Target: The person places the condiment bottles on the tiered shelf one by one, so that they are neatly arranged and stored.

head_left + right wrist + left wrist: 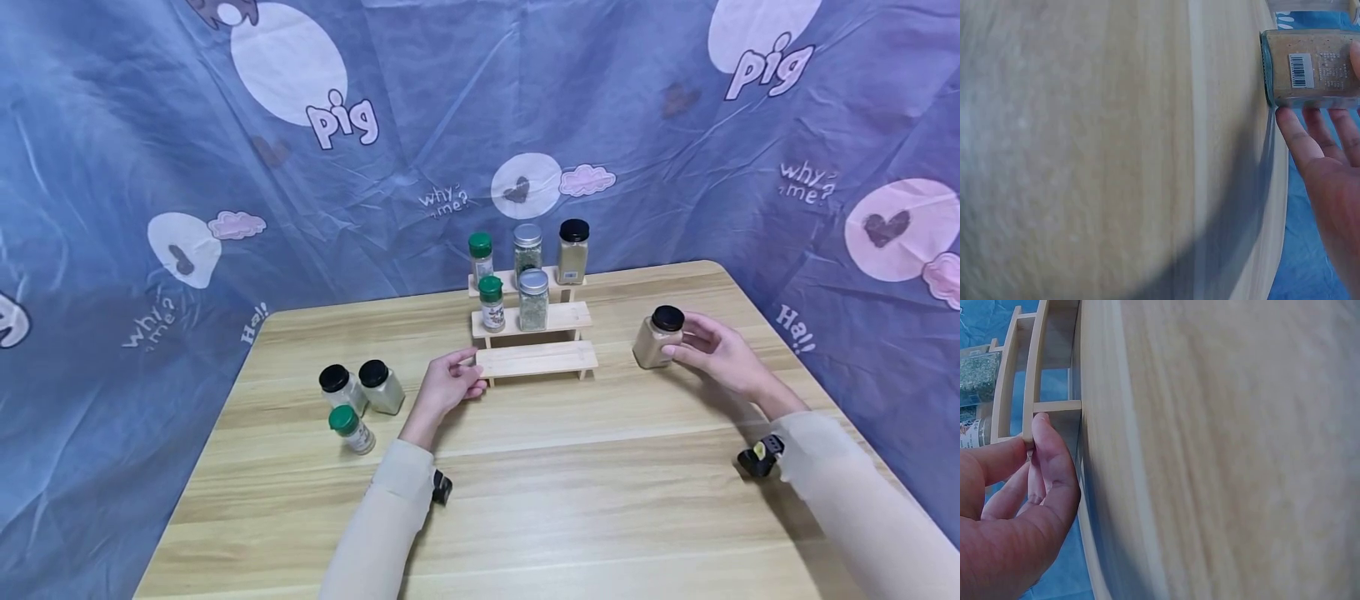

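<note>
A three-step wooden spice rack (538, 358) stands toward the back of the table. My left hand (444, 387) pinches the left end of its lowest step between thumb and fingers, as the left wrist view also shows. To the right of the rack, my right hand (722, 360) holds a square glass spice jar (651, 343) with a black lid and tan powder inside. This jar is upright, at or very near the tabletop. In the right wrist view its barcode label (1301, 70) faces the camera, and fingers lie along one side.
The top step bears a green-lidded shaker (482, 258), a silver-lidded jar (527, 250) and a black-lidded jar (573, 254). Another green-lidded shaker (492, 307) and silver-lidded jar (533, 304) occupy the middle step. Two black-lidded jars (384, 390) and a green-lidded shaker (354, 432) stand at left.
</note>
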The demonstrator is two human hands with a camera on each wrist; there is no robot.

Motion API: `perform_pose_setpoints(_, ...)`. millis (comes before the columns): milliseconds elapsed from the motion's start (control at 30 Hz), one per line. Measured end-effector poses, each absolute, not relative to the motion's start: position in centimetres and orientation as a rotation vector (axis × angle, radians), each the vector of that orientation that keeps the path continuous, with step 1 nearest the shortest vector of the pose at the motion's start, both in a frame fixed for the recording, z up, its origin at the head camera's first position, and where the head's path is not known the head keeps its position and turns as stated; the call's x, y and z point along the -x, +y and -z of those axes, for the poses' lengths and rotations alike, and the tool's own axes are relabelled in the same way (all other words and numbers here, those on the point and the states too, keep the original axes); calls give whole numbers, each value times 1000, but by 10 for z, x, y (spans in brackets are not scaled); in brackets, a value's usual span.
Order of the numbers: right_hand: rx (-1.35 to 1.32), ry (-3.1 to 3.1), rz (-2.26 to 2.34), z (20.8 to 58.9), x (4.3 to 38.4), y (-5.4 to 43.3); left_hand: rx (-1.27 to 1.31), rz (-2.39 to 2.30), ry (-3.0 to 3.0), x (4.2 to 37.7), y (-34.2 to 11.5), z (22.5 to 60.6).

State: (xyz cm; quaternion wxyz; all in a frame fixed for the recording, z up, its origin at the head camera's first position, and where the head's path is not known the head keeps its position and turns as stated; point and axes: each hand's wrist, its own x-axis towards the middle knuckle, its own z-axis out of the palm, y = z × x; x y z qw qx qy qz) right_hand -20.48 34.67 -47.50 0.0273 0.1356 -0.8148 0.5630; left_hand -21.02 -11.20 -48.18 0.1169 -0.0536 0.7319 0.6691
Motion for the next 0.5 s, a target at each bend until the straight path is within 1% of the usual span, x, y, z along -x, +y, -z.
perform_pose_setpoints(233, -442, -2439, -1797, 475, 203, 340, 164, -1958, 2135, 210, -113, 481)
perform_pose_setpoints(500, -377, -2494, -1673, 466, 202, 325, 168, -1971, 2117, 211, -113, 482)
